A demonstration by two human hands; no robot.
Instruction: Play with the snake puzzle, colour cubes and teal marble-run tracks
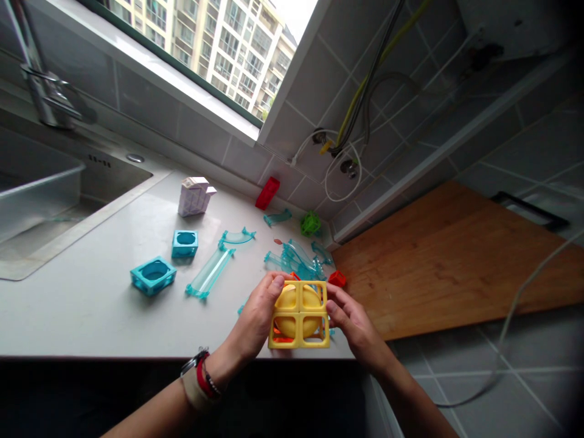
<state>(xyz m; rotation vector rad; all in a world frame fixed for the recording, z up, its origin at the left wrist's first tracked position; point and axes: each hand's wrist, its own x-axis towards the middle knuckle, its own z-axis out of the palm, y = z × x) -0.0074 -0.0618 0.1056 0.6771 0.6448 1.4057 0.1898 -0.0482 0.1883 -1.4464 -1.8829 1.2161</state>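
Your left hand (255, 311) and right hand (358, 328) grasped the yellow plastic cube (299, 312); slackening risked a drop onto teal plastic tracks (295, 260) beyond it

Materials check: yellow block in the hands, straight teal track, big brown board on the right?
Yellow block: likely molded plastic, satin; opaque, even colour, rounded edges.
Teal track: probably tinted plastic, glossy; pale counter shows through.
Brown board: looks like wood or bamboo, fairly matte; grain-like streaks, though a wood-look surface is possible.
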